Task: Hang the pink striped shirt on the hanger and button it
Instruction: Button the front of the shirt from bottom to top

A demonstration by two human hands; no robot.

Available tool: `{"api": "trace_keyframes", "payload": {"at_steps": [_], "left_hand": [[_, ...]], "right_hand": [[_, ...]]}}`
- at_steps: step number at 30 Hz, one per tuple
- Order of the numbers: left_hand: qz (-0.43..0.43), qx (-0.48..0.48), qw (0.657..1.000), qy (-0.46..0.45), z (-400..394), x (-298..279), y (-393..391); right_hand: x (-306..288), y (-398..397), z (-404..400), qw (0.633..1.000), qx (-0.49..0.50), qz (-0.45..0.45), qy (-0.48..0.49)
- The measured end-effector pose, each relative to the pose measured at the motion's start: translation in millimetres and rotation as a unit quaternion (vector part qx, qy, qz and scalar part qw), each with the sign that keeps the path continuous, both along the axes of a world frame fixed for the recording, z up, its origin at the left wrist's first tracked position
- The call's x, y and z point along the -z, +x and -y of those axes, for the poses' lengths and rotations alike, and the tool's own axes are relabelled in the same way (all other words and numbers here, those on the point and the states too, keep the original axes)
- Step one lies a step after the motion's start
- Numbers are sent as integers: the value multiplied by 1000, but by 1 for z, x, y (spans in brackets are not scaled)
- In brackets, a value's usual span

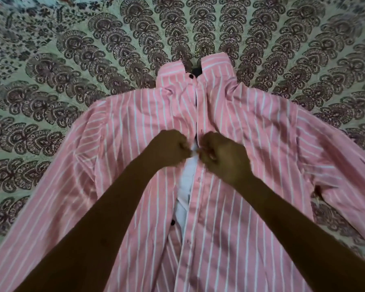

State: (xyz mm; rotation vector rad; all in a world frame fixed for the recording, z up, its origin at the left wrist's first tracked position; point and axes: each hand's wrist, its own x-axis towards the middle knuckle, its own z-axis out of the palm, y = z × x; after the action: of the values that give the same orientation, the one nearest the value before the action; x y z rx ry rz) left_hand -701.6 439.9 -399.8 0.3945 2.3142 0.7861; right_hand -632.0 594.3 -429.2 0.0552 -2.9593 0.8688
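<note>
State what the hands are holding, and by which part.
Both the left hand and right hand pinch the pink striped cotton shirt at its front button edges, mid-chest.

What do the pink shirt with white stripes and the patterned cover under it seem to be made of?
Pink shirt with white stripes: likely thin woven cotton or a cotton blend, matte; it creases softly and bunches where the left hand and right hand pinch it. Patterned cover: probably printed cotton, matte, with dark block-style motifs on pale cloth. The fibre can't be confirmed.
</note>
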Motion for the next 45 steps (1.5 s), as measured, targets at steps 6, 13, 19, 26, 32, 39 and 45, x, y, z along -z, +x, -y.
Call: {"api": "trace_keyframes", "payload": {"at_steps": [6,13,19,26,32,39,45], "left_hand": [[-168,-81,978,-98,20,-2,76],[-169,-81,959,-214,32,4,138],[-198,-148,939,-240,29,0,137],[143,-414,875,206,44,-31,131],[-130,-354,921,-99,76,-24,143],[-129,-213,968,38,91,-9,171],[-79,-182,980,-7,100,12,177]], "right_hand": [[3,92,34,992,88,54,68],[-5,131,67,981,114,119,102],[-17,133,53,989,98,85,-66],[-22,141,43,985,70,43,-149],[-30,141,55,996,80,42,-4],[-22,140,105,985,49,167,-15],[-22,165,91,980,163,115,-19]]}}
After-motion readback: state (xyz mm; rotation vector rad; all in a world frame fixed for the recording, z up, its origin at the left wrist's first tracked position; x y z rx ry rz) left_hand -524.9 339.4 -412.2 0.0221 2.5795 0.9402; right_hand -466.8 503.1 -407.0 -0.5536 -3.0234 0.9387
